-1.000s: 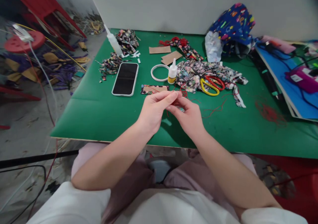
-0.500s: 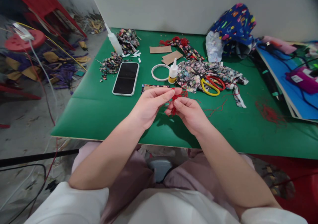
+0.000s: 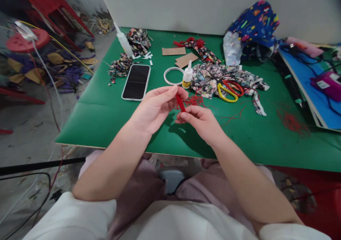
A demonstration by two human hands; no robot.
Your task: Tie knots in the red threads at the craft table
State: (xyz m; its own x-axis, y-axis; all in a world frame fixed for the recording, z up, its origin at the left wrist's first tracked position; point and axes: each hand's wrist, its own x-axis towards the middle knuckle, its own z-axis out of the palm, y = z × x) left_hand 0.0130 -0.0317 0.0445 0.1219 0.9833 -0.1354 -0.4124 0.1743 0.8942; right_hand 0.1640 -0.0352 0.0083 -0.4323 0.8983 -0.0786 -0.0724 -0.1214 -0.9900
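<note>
A small bundle of red thread (image 3: 180,102) is stretched between my two hands above the green table. My left hand (image 3: 159,107) pinches its upper end between thumb and fingers. Its lower end is pinched by my right hand (image 3: 198,120), to the right and nearer to me. Loose red threads (image 3: 195,100) lie on the table just behind my hands. Behind them stands a small white glue bottle (image 3: 187,77) with a yellow label, beside a white ring of tape (image 3: 173,76).
A phone (image 3: 136,82) lies left of my hands. Scissors (image 3: 229,90) rest on floral fabric (image 3: 206,78) at the right. Farther back are brown card pieces (image 3: 173,51), a tall white bottle (image 3: 123,41) and a blue patterned cloth (image 3: 255,25).
My left hand has shifted slightly left and up, away from my right hand. More of the red bundle shows between them, now slanting. The whole view has shifted slightly.
</note>
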